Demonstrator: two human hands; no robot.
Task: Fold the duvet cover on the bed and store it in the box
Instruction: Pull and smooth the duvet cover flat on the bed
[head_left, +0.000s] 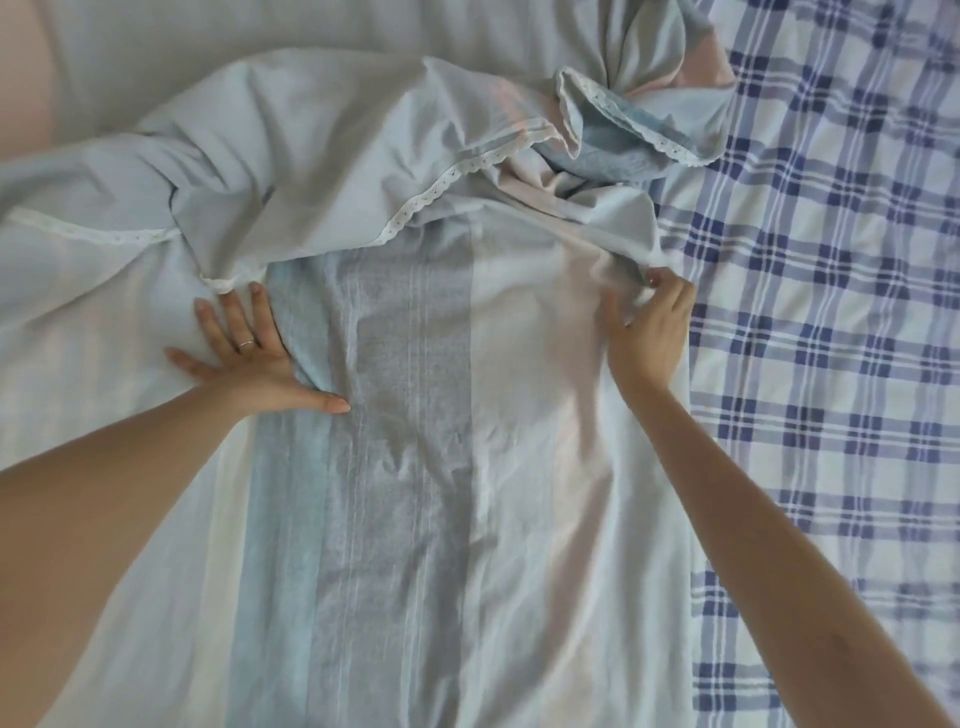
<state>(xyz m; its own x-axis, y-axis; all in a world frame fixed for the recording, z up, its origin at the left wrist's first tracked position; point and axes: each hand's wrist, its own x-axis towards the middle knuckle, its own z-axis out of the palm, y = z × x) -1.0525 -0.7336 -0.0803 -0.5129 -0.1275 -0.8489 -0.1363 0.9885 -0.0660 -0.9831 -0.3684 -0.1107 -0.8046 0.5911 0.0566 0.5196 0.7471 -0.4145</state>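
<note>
The duvet cover (415, 441) is pale blue with grey, white and pink stripes and a white lace trim. It lies spread flat toward me and bunched in folds at the far side. My left hand (244, 353) presses flat on it with fingers spread, a ring on one finger, just below a lace-edged fold. My right hand (649, 327) pinches the cover's right edge where a fold comes down. No box is in view.
A blue and white checked bed sheet (831, 364) covers the bed to the right of the cover. A pale pink surface (21, 78) shows at the far left corner.
</note>
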